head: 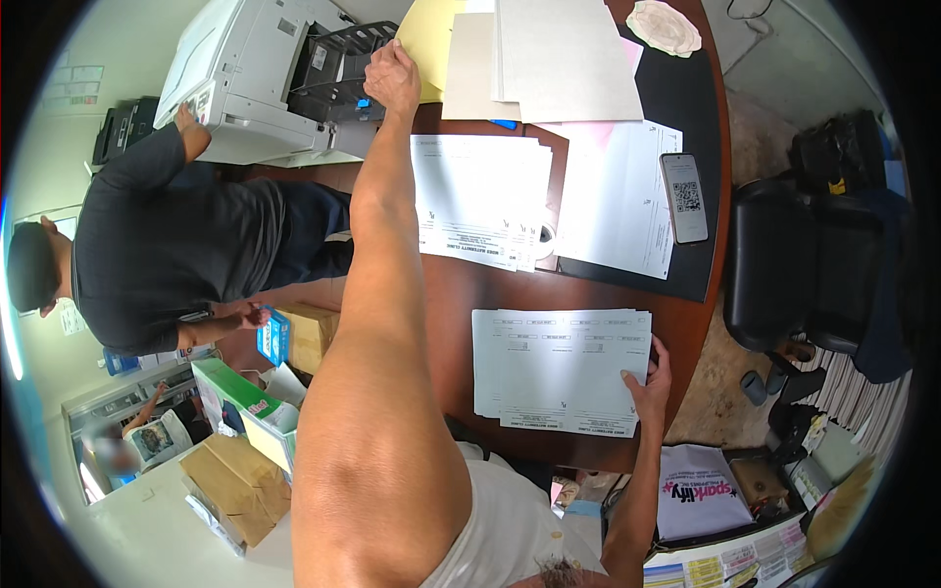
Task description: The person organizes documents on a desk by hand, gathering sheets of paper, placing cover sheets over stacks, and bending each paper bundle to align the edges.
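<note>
My right hand [650, 386] grips the right edge of a stack of printed forms [562, 375], with its thumb on top. The stack lies near the front of the brown wooden desk [456, 316], its sheets slightly uneven. My left arm stretches far forward across the desk. At its end my left hand [395, 76] is curled beside a yellow folder [426, 48], and its palm side is hidden. A second stack of forms [481, 195] lies right of my left forearm. More printed sheets [617, 206] rest farther right, partly under a phone [684, 198] showing a printed code.
Large blank sheets [566, 59] overlap the folder at the back. A tape roll [546, 237] sits between the paper stacks. At left, a person in a dark shirt [176, 250] touches a white copier [257, 88]. A black chair [779, 264] stands right of the desk.
</note>
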A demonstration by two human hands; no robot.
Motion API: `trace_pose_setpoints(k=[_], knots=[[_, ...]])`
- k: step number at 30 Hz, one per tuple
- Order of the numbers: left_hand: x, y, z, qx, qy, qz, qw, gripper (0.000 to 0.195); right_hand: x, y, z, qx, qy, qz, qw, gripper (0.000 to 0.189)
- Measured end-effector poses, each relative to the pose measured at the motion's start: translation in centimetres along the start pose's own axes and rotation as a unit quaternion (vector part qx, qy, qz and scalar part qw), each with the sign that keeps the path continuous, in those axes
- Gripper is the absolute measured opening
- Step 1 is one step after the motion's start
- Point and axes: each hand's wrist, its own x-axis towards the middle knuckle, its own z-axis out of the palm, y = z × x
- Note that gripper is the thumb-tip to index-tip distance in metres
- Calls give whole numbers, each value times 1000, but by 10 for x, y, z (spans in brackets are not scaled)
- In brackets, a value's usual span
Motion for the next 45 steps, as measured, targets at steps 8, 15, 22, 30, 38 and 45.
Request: trace_pose_setpoints(k=[8,15,22,30,38,45], knots=[[-1,3,15,-80,-46,-93,991,15,-2,-2,-1,-2,2,2,1000,75],[-7,6,14,-122,-10,-216,969,20,-1,-5,1,-4,0,12,1000,74],[-12,-12,15,-129,8,-260,957,27,0,-3,1,2,1,7,1000,74],[-15,-10,8,-109,-11,-222,969,24,-1,-4,1,10,5,20,1000,74],[-22,-7,6,-143,-15,-206,968,26,-1,-7,3,8,4,30,1000,75],[-30,-26,9,-56,-62,-212,974,42,0,-4,2,5,6,28,1000,74]])
